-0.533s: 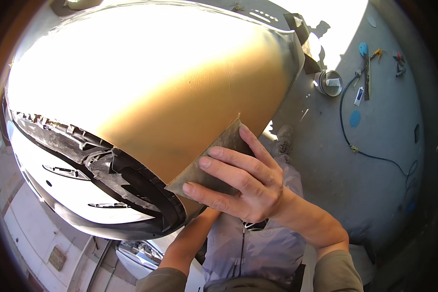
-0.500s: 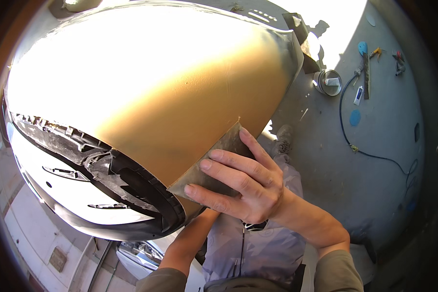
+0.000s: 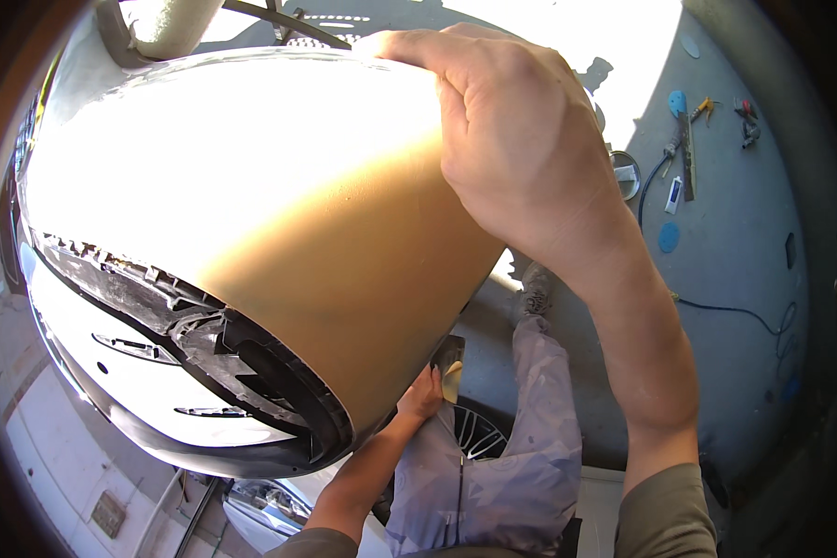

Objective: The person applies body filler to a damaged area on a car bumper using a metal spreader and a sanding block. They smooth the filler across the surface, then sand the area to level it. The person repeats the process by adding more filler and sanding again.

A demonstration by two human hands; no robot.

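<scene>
A large curved car body panel (image 3: pixel 372 251) fills the left and middle, tan in shade and glaring white in sunlight. My right hand (image 3: pixel 521 130) is raised over its far right part, back of the hand toward me. Its fingers bend over and away, so their tips and anything under them are hidden. Lower down, beside the panel's near right edge, my left hand (image 3: pixel 423 395) grips a dark flat spreader plate (image 3: pixel 449 351). A dab of yellowish putty (image 3: pixel 452 379) sits on that plate.
Black plastic trim (image 3: pixel 242 358) lines the panel's lower left edge. On the grey floor at right lie an air hose (image 3: pixel 730 302), a blue-ended strip tool (image 3: pixel 686 149), a white tube (image 3: pixel 673 195) and a round tin (image 3: pixel 626 175). A wheel (image 3: pixel 479 435) shows by my legs.
My right hand has swung up and away from the panel's near edge to its far side; the grey spreader under it is now out of sight. My left hand has come into view with putty.
</scene>
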